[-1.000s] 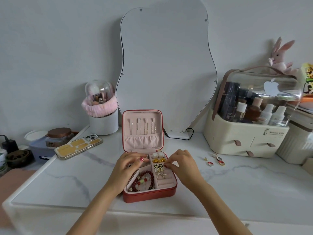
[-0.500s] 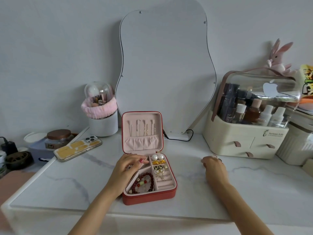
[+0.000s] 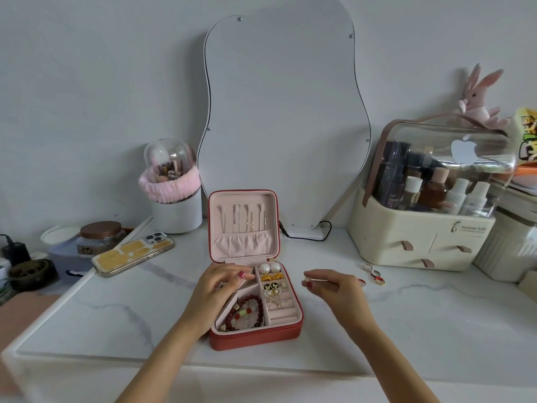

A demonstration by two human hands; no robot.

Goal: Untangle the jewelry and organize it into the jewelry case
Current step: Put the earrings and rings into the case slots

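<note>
Left hand [image 3: 219, 286] rests curled on jewelry case [image 3: 286, 334], likely steadying it; right hand [image 3: 337, 289] pinches small earring [image 3: 307, 279] beside case, presumably bound for a compartment; loose earrings [image 3: 374, 274] remain on table [image 3: 406, 324].

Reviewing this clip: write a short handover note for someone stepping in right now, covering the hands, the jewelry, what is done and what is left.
Left hand: rests on the open red jewelry case, at its back-left compartment.
Right hand: pinches a small earring, beside the case.
Done: dark red bead bracelet, two pearl earrings and gold pieces lie in compartments.
Left: place the held earring; red-and-gold earrings remain on the white marble tabletop.
</note>
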